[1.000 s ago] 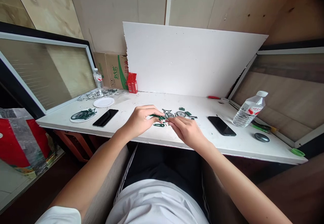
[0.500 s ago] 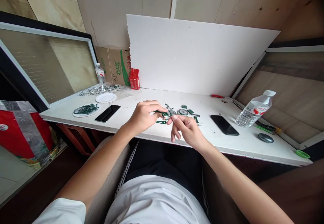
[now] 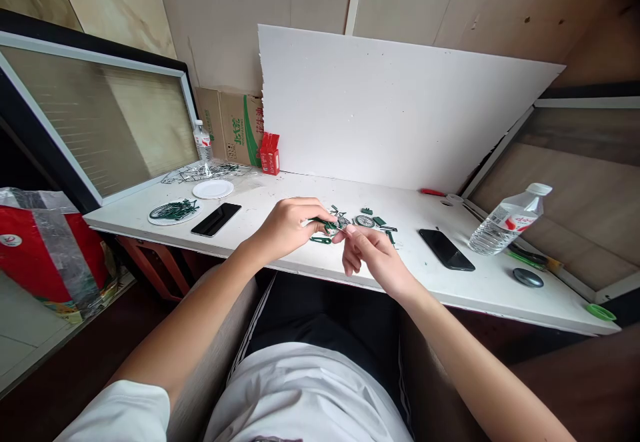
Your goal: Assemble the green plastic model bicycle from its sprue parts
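Above the front edge of the white table, my left hand pinches a small dark green part between thumb and fingers. Close on its right, my right hand has thumb and forefinger pressed together at the end of that part; what they grip is too small to make out. Behind my hands lie a spoked wheel, a green block and other small green parts. A flat green piece rests just below the held part.
Left on the table are a phone, a plate of green parts, a white plate and a bottle. Another phone, a large bottle and a dark oval object are at right. A white board stands behind.
The view has shifted slightly, so the table items appear a little further right. My hands keep nearly the same pose, with my right fingers curled somewhat closer together.
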Motion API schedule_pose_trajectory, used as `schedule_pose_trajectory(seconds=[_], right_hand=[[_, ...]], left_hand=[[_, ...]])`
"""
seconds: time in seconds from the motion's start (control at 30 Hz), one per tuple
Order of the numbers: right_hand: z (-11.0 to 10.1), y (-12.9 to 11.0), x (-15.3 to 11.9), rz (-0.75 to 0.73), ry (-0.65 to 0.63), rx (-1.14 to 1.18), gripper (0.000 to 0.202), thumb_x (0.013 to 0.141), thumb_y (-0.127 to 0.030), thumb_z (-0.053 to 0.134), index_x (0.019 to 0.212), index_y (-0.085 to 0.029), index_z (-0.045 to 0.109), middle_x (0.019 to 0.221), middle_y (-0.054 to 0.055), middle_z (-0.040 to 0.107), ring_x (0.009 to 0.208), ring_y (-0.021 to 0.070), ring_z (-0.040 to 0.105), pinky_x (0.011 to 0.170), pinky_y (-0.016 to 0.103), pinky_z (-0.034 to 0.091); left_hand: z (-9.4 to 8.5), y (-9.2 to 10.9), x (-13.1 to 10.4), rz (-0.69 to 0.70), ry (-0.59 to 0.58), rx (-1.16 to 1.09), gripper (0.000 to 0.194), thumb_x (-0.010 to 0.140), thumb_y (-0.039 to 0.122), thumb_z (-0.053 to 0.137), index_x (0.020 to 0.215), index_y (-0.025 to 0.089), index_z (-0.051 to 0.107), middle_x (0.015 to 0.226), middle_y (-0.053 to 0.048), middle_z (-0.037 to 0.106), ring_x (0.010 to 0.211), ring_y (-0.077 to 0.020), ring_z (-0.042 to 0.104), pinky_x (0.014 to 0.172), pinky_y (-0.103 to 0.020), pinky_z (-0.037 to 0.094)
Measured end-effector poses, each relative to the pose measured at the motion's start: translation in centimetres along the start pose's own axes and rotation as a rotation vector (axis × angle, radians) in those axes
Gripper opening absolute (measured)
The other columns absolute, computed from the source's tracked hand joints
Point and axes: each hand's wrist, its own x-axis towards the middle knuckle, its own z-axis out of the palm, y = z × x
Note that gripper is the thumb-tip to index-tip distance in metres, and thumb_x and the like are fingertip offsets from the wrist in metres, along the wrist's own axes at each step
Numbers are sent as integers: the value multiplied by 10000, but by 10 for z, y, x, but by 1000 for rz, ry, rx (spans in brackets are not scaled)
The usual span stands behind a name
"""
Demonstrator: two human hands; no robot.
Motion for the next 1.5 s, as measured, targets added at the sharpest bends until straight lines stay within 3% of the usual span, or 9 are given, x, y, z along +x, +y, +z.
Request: schedule_pose_trajectory(seconds=[0.1,0.2,0.3,0.4,0.8,0.93,1.07,1.27,1.5], right_hand=[[1,-1,-5,-193,121,-408,427,1098,-559,473,1081,-207,713,727,23,656,628,176,608,613,304,468],[-3,1,-7,-426,140,-736,337,1127,-427,451,1136,-198,699,867,75,732,687,186,638,627,304,446],[-9,3,-7,-579,151,-924,300,1133,-351,445,1145,-189,698,834,80,741,676,186,650,636,303,427],[-12,3,-7,-604,176,-1013,296,1133,-342,455,1101,-190,707,711,45,699,576,164,607,593,302,379],[1,-7,-15,-292,130,-579,385,1139,-453,429,1045,-212,713,621,-6,685,499,143,593,600,281,468],[-1,-10,-15,-302,149,-579,397,1135,-474,430,1075,-212,723,663,5,690,528,142,607,584,281,454],[-7,-13,-13,-348,207,-669,407,1126,-498,446,972,-214,692,710,23,693,561,145,607,550,287,391],[-15,-10,-8,-382,357,-590,408,1128,-535,419,930,-225,596,746,27,699,639,161,622,609,297,445],[-16,1,-5,-420,319,-493,428,1133,-553,365,868,-239,488,784,35,660,705,181,631,653,330,482]], left_hand=[[-2,4,0,-44,-8,-56,114,931,180,762,996,213,850,954,-91,824,880,-213,778,800,-313,606],[-5,7,1,-72,-13,-120,106,925,185,773,986,211,857,959,-94,828,891,-217,788,820,-312,617],[-4,7,1,-69,-3,-164,94,927,191,776,966,201,860,950,-97,832,892,-219,795,823,-313,629],[1,7,1,-69,31,-181,93,933,197,769,942,202,861,943,-96,834,891,-222,801,817,-320,640],[7,5,1,59,121,-77,125,955,170,738,941,214,854,928,-87,838,900,-213,807,821,-316,643],[4,9,2,97,109,-76,118,952,163,744,972,209,851,958,-91,840,907,-205,806,828,-303,636],[1,14,3,-28,60,-120,122,917,242,809,1022,199,853,1007,-104,838,926,-217,804,863,-308,634],[2,3,3,-312,30,-378,318,768,367,945,976,147,846,1014,-137,835,987,-266,801,915,-355,644],[5,-11,2,-456,20,-692,425,663,364,1009,929,115,788,961,-133,828,876,-240,803,776,-332,667]])
